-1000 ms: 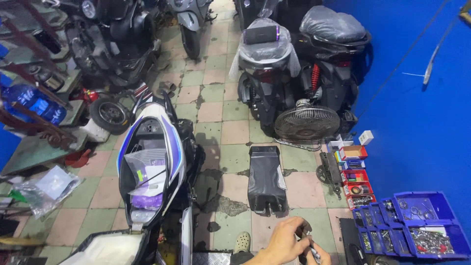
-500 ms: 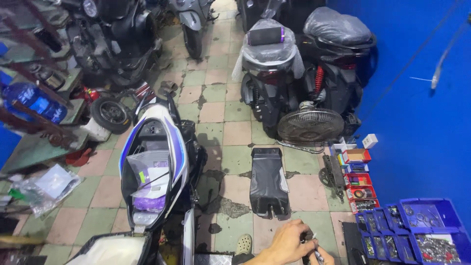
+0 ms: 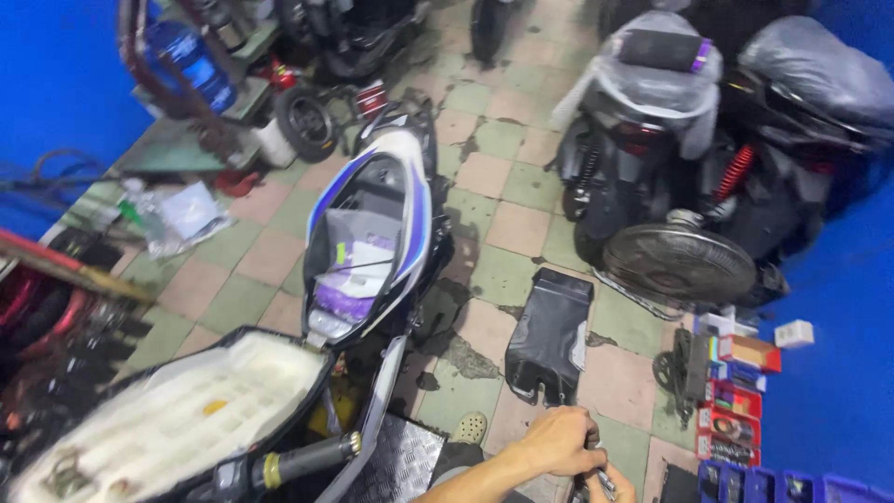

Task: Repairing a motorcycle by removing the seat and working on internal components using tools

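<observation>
My left hand sits at the bottom edge, fingers curled round a small metal tool that pokes out below it. Only a sliver of my right hand shows beside that tool, touching it; its grip is hidden. Just beyond the hands a black plastic panel lies flat on the tiled floor. To the left stands a white and blue scooter with its seat tipped up, the pale underside facing me, and the storage bay open with bags inside.
Two plastic-covered scooters and a floor fan stand at the right. Red boxes and a blue parts organiser line the blue wall. A loose wheel, a water bottle and clutter fill the left.
The view has swung and tilted left, bringing the raised seat and left clutter into view. My hands stay low at the bottom edge, still on the small tool.
</observation>
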